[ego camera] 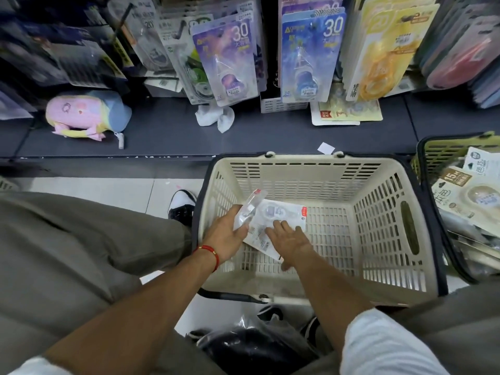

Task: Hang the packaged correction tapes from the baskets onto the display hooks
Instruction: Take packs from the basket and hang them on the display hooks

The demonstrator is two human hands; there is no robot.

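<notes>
A cream plastic basket [378,212] stands on the floor before the display. Inside it my left hand [227,236] grips a clear correction tape package [247,209], tilted up off the basket floor. A white correction tape package [281,215] lies flat on the basket's bottom, and my right hand [288,238] rests on it with fingers spread and nearly straight. Above the dark shelf, hooks carry hanging packages: purple "30" packs [230,63], blue "30" packs [311,58] and yellow packs [384,50].
A second, green basket [443,150] with several tape packages stands at the right. On the dark shelf [176,131] lie a pink and blue plush pouch [86,115], a crumpled white cloth [216,117] and a loose card package [346,113]. My knees flank the cream basket.
</notes>
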